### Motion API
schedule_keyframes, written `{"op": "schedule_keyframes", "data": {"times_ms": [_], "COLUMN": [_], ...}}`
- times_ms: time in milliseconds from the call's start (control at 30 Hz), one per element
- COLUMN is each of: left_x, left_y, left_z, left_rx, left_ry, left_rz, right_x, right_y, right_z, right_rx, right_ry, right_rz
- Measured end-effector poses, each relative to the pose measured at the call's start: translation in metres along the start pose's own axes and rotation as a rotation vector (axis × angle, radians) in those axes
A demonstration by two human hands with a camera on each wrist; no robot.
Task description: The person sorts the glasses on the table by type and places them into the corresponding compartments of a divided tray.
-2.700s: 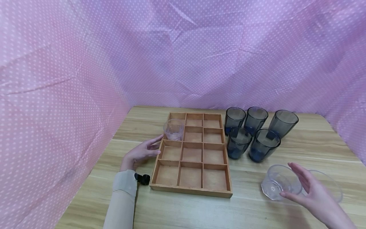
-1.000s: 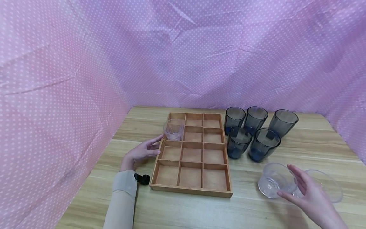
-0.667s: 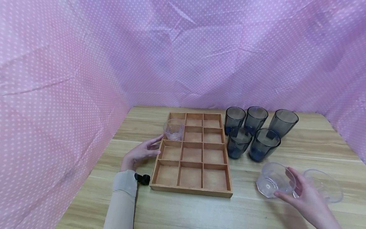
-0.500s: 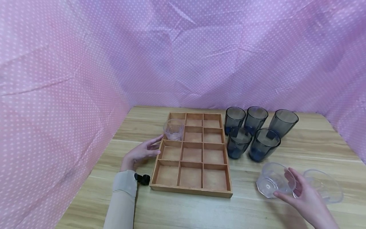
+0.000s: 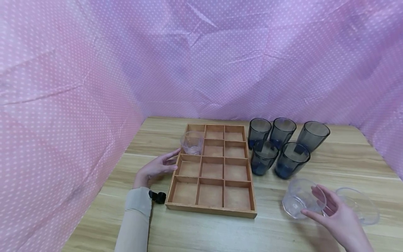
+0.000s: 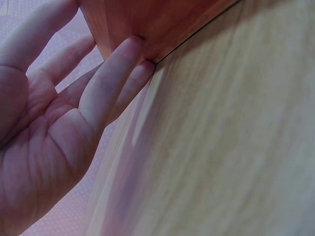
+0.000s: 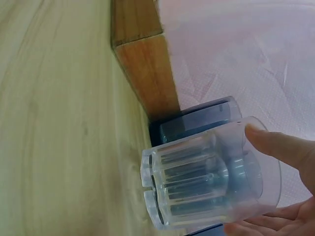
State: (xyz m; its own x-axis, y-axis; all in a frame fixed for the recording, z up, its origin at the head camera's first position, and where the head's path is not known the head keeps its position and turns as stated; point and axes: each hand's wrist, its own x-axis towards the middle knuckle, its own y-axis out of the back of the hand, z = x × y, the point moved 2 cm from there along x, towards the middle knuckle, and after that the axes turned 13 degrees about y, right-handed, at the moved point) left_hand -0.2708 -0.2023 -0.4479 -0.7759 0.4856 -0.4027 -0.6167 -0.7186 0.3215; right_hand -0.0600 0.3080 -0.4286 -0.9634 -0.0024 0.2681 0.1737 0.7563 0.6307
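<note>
My right hand (image 5: 341,218) holds a clear cup (image 5: 294,203) near the tray's front right, thumb on one side and fingers on the other. The right wrist view shows that clear cup (image 7: 197,182) with its fluted base close to the tabletop and the thumb (image 7: 275,145) at its rim. Fingers of my left hand (image 5: 157,166) touch the left side of a wooden compartment tray (image 5: 211,210). Seen from the left wrist, the fingertips (image 6: 130,46) press the tray's outer wall (image 6: 162,24). Another clear cup (image 5: 192,145) stands in the tray's left column, second compartment from the back.
Several dark tinted glasses stand right of the tray, the nearest being a front glass (image 5: 291,161). One more clear cup (image 5: 365,208) sits behind my right hand, partly hidden by it. A pink dotted cloth (image 5: 201,70) hangs around the wooden table (image 5: 201,234).
Since the earliest frame my right hand and the clear cup have shifted slightly left, away from the other clear cup. Over the last half second they hardly move. My left hand stays at the tray.
</note>
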Motion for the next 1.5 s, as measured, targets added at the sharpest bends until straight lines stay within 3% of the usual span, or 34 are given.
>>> {"op": "schedule_keyframes", "data": {"times_ms": [367, 767, 933, 1067, 1500], "left_x": [-0.001, -0.003, -0.003, -0.002, -0.002], "left_y": [0.001, 0.002, 0.002, 0.002, 0.001], "left_z": [0.001, 0.001, 0.001, 0.0, 0.001], "left_rx": [0.014, 0.027, 0.024, 0.018, -0.001], "left_ry": [0.005, -0.015, -0.004, 0.0, 0.008], "left_rz": [0.009, 0.01, 0.016, 0.011, 0.0], "right_x": [0.002, 0.009, 0.014, 0.017, 0.031], "right_y": [-0.003, -0.009, -0.014, -0.019, -0.036], "right_z": [-0.012, -0.03, -0.038, -0.047, -0.079], "right_rx": [0.115, 0.353, 0.5, 0.586, 0.552], "right_ry": [0.045, 0.066, 0.063, 0.1, 0.147], "right_rz": [0.018, 0.001, -0.014, -0.013, -0.039]}}
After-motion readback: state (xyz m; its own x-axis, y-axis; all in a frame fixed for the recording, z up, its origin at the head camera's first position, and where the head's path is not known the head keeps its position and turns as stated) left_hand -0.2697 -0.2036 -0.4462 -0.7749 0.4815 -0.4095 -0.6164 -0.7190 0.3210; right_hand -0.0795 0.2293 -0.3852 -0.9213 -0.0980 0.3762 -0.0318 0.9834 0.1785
